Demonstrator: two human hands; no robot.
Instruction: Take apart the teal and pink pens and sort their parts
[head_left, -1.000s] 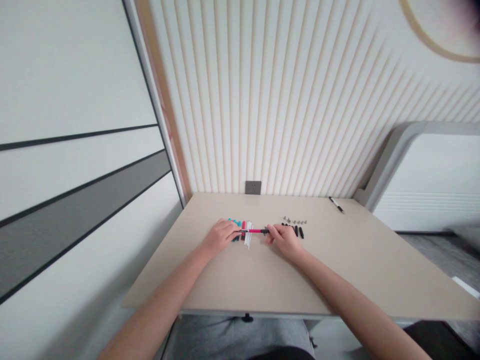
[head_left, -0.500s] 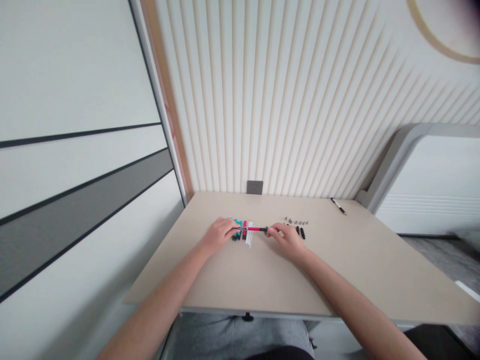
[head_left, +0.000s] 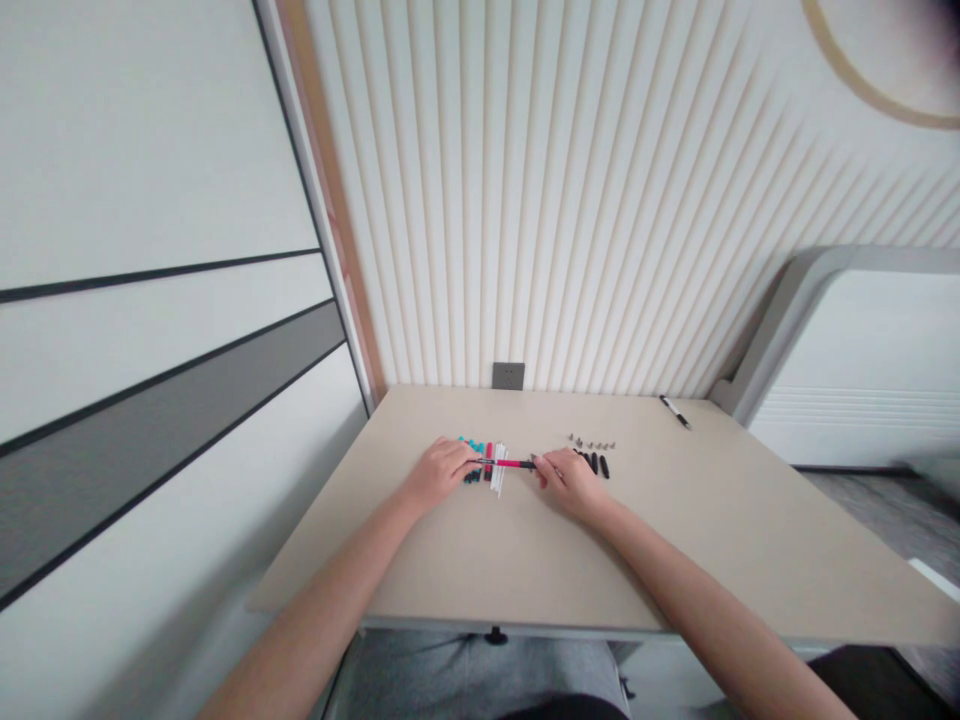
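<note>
A pink pen is held level between both my hands, just above the beige table. My left hand is closed, pinching the pen's left end. My right hand is closed on its dark right end. Under the pen lie white tubes, and teal and black pen parts beside my left hand. To the right of my right hand sit several black caps.
A row of small metal parts lies behind the caps. A black and white pen rests at the table's back right. A grey socket sits on the slatted wall. A white and grey unit stands at the right.
Both hands keep their hold on the pink pen and shift only slightly. The view wobbles a little.
</note>
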